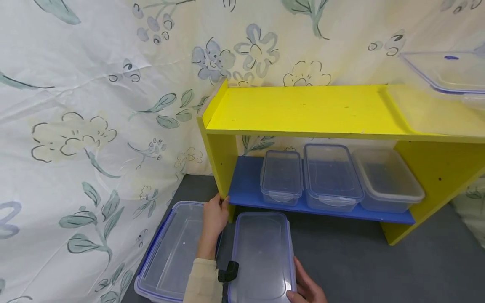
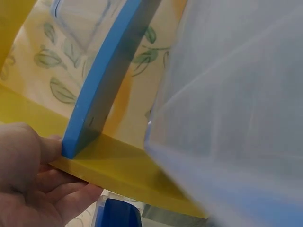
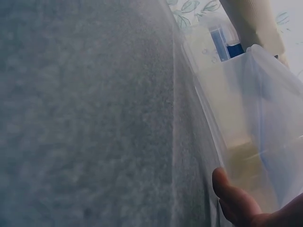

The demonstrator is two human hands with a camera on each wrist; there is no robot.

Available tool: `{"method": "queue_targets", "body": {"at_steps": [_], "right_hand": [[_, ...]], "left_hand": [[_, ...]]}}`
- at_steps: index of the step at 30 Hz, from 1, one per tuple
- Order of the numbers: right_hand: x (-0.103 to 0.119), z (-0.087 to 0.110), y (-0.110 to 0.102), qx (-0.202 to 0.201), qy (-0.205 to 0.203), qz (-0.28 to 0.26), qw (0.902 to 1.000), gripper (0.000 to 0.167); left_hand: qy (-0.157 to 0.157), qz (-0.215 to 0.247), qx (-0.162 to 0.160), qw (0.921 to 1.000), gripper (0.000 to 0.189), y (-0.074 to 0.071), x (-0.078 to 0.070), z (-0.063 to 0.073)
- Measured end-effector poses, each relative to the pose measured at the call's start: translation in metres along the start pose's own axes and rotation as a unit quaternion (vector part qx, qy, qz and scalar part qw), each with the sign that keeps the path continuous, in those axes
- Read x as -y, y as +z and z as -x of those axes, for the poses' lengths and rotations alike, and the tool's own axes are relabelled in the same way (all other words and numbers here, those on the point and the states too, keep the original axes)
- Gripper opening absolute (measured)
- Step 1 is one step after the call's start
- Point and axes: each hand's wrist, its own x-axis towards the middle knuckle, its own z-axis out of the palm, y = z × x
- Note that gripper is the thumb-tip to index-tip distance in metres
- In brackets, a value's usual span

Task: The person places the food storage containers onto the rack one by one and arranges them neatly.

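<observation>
Left hand [image 1: 213, 215]: grip closed on the front edge of the yellow side panel [image 1: 223, 168], where the blue shelf [image 1: 246, 176] meets it.
Right hand [image 1: 308, 284]: grip holding the right edge of the lidded container [image 1: 261, 252] (thumb over the lid).
Lidded container: in front of the blue shelf; contact with the counter [image 1: 341, 252] cannot be told.
Large blue-rimmed container [image 1: 172, 252]: beside it, left, partly behind the left forearm.
Blue shelf: three plastic containers [image 1: 333, 176], side by side.
</observation>
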Motion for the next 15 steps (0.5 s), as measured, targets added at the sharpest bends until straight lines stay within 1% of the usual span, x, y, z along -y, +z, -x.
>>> {"method": "queue_targets", "body": {"at_steps": [4, 6, 8, 10, 12, 14, 15], "right_hand": [[-0.004, 0.006, -0.012, 0.028, -0.019, -0.02, 0.9992, 0.077], [-0.006, 0.008, -0.017, 0.045, -0.04, -0.033, 0.9976, 0.078], [-0.008, 0.009, -0.021, 0.066, -0.064, -0.051, 0.9944, 0.08], [-0.009, 0.01, -0.026, 0.084, -0.072, -0.08, 0.9906, 0.085], [-0.009, 0.01, -0.03, 0.104, -0.087, -0.092, 0.9866, 0.088], [-0.007, 0.01, -0.033, 0.119, -0.091, -0.099, 0.9838, 0.091], [-0.006, 0.011, -0.035, 0.13, -0.087, -0.111, 0.9814, 0.091]], "left_hand": [[0.002, 0.001, 0.001, 1.0, 0.016, 0.002, 0.002, 0.0], [-0.002, 0.001, 0.002, 1.0, 0.018, 0.002, 0.002, -0.001], [-0.006, 0.0, 0.004, 1.0, 0.019, 0.001, 0.002, 0.0], [-0.011, 0.001, 0.008, 0.9999, 0.02, 0.0, 0.001, 0.0], [-0.014, 0.0, 0.009, 0.9999, 0.021, -0.001, -0.001, 0.0], [-0.014, -0.002, 0.01, 0.9998, 0.021, -0.001, -0.001, 0.0], [-0.015, -0.002, 0.009, 0.9998, 0.021, -0.002, -0.001, 0.0]]}}
